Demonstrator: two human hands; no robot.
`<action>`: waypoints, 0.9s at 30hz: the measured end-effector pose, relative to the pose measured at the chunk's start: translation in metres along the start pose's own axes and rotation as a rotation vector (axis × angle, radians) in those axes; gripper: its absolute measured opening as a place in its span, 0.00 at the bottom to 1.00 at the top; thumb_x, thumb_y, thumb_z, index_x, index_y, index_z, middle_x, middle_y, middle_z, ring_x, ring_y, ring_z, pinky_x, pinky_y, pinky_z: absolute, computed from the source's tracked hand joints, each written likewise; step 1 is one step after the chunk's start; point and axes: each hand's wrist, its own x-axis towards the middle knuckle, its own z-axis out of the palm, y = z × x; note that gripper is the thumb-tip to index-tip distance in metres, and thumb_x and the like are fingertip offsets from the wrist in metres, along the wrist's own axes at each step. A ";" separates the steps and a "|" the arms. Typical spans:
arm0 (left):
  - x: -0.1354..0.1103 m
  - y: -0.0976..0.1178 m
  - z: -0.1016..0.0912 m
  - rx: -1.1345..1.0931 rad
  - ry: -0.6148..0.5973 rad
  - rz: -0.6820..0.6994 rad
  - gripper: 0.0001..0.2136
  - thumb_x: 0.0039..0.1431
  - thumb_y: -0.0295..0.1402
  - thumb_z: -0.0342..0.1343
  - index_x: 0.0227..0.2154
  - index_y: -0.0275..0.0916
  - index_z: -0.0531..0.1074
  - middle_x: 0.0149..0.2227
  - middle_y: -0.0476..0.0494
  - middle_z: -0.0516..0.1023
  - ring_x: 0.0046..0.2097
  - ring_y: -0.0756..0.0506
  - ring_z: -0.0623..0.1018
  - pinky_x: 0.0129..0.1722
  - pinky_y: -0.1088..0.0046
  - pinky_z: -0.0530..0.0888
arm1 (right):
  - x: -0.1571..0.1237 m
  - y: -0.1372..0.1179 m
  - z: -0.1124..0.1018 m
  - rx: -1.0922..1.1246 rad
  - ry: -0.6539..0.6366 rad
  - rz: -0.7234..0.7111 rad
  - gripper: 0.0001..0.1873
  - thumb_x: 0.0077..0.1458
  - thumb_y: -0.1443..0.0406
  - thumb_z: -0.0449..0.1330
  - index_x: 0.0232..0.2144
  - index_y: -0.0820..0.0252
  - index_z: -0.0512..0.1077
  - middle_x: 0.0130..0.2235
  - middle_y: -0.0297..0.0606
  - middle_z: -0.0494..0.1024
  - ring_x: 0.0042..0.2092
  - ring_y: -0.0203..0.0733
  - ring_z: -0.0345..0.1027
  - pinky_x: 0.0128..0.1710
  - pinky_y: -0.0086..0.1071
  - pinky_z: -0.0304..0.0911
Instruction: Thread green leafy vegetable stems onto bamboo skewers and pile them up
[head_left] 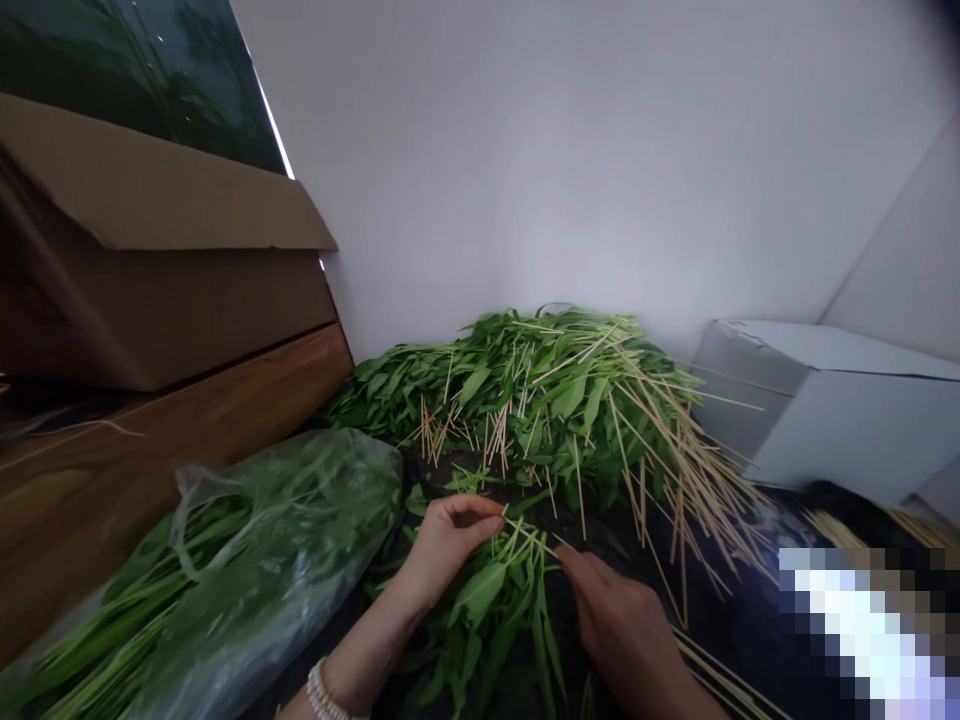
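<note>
My left hand (459, 535), with a beaded bracelet at the wrist, pinches thumb and forefinger at the end of a leafy green stem or stick; which one is hard to tell. My right hand (626, 615) is closed on a thin bamboo skewer (541, 545) that points left toward the other hand. Leafy greens (484, 595) hang down along the skewer between both hands. Just beyond lies a big heap of greens (480, 385), with many pale skewers (690, 480) sticking out toward the front and right.
At lower left, a clear plastic bag (300, 540) holds more long-stemmed greens. A cardboard box (217, 310) rests on a wooden surface (247, 390) to the left. A white box (862, 420) stands right, near loose skewers (724, 675) on dark sheeting. Behind is a white wall (540, 170).
</note>
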 end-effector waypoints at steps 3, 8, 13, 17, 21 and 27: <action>0.001 0.000 0.000 0.067 -0.018 0.038 0.10 0.38 0.33 0.71 0.25 0.34 0.79 0.24 0.45 0.79 0.27 0.49 0.74 0.30 0.75 0.69 | 0.000 -0.001 0.001 0.006 -0.019 0.014 0.22 0.54 0.77 0.44 0.45 0.60 0.68 0.33 0.37 0.79 0.30 0.37 0.76 0.28 0.25 0.68; 0.003 -0.002 -0.001 0.029 -0.074 0.039 0.13 0.37 0.32 0.71 0.29 0.34 0.78 0.24 0.47 0.78 0.27 0.50 0.74 0.31 0.76 0.69 | -0.001 -0.002 0.002 0.023 -0.039 0.023 0.21 0.54 0.77 0.44 0.43 0.59 0.69 0.32 0.38 0.79 0.32 0.38 0.76 0.31 0.26 0.69; 0.002 -0.002 -0.001 -0.032 -0.094 0.030 0.19 0.39 0.33 0.71 0.36 0.35 0.76 0.25 0.48 0.78 0.28 0.51 0.75 0.31 0.77 0.69 | -0.001 -0.003 0.002 0.060 -0.005 0.012 0.21 0.55 0.76 0.44 0.44 0.59 0.69 0.33 0.37 0.79 0.32 0.38 0.76 0.30 0.26 0.70; -0.001 -0.005 0.000 -0.142 -0.118 -0.052 0.14 0.44 0.36 0.69 0.33 0.35 0.77 0.29 0.46 0.80 0.30 0.51 0.76 0.34 0.78 0.69 | 0.000 -0.003 0.002 0.070 0.055 0.003 0.20 0.55 0.76 0.43 0.45 0.60 0.68 0.34 0.38 0.80 0.31 0.37 0.76 0.29 0.26 0.70; -0.002 -0.007 0.001 -0.296 -0.133 -0.148 0.13 0.42 0.35 0.71 0.30 0.35 0.78 0.26 0.48 0.79 0.28 0.53 0.75 0.33 0.78 0.70 | 0.000 -0.003 0.002 0.083 0.057 0.010 0.20 0.55 0.76 0.43 0.44 0.61 0.69 0.34 0.39 0.80 0.32 0.37 0.76 0.31 0.26 0.70; -0.001 -0.010 0.001 -0.335 -0.118 -0.199 0.12 0.40 0.33 0.72 0.28 0.34 0.79 0.25 0.48 0.78 0.28 0.53 0.75 0.33 0.78 0.70 | -0.002 -0.005 0.004 0.100 0.041 0.018 0.20 0.56 0.75 0.43 0.44 0.61 0.70 0.33 0.39 0.79 0.34 0.38 0.76 0.34 0.26 0.71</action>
